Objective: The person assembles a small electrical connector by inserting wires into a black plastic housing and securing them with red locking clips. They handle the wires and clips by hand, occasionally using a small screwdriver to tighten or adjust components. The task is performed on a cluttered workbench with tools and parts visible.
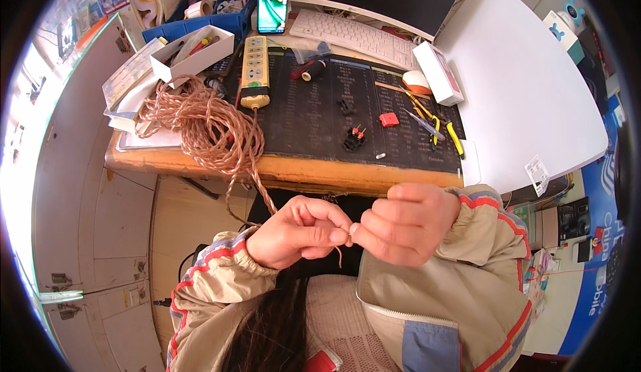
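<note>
A twisted copper-brown cable [210,122] lies in a loose coil on the left of the desk. One length of it drops over the desk edge to my left hand [300,233], which pinches a wire end [340,258] between thumb and forefinger. My right hand [407,224] is closed, its fingertips meeting the left ones at the same wire. The exact grip point is hidden by the fingers. On the dark mat ahead are an opened black plug part with red-and-metal pins [354,138], a red block [388,120] and a small black piece [346,107].
Yellow-handled pliers [454,140] and a slim screwdriver [425,126] lie at the mat's right. A yellow power strip [255,72], a lit phone [273,5] and a white keyboard [357,35] stand farther back. A tall white panel [521,85] rises at the right.
</note>
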`<state>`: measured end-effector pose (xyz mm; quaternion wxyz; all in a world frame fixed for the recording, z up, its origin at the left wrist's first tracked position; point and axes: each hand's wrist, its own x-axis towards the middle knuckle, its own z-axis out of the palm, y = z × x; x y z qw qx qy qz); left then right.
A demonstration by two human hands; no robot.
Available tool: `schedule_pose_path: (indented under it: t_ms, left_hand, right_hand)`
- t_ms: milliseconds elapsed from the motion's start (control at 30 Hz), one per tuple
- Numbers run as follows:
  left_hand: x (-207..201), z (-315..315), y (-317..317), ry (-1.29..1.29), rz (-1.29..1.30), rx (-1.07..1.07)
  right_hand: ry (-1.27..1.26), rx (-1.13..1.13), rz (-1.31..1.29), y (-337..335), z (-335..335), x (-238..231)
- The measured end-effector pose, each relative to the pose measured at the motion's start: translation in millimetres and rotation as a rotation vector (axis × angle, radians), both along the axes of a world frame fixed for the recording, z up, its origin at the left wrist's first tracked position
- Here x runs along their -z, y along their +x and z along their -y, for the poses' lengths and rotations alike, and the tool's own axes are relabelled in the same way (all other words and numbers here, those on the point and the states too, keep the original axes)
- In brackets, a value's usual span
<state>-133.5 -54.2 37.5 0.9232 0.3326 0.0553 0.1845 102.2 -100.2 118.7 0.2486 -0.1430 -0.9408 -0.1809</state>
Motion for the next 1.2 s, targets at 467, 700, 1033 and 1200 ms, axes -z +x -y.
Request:
schedule_pose_path:
  t_ms: [467,700,1033,1200]
  left_hand:
    - [-0.4,13.7,6.1,0.395,-0.156,-0.523]
    - [8.8,-1.4,10.7,-0.075,0.008,-0.170]
    - [13.5,-2.6,12.2,-0.071,-0.002,-0.131]
    - [10.4,-2.6,5.0,0.078,-0.149,-0.148]
  right_hand:
    - [-1.568,0.274,-0.842,-2.7,15.9,7.6]
    - [-1.088,0.053,-0.745,7.2,-18.9,49.4]
    - [-0.979,0.071,-0.386,-4.5,-26.6,19.2]
    - [-0.736,0.111,-0.077,-2.4,-31.6,8.3]
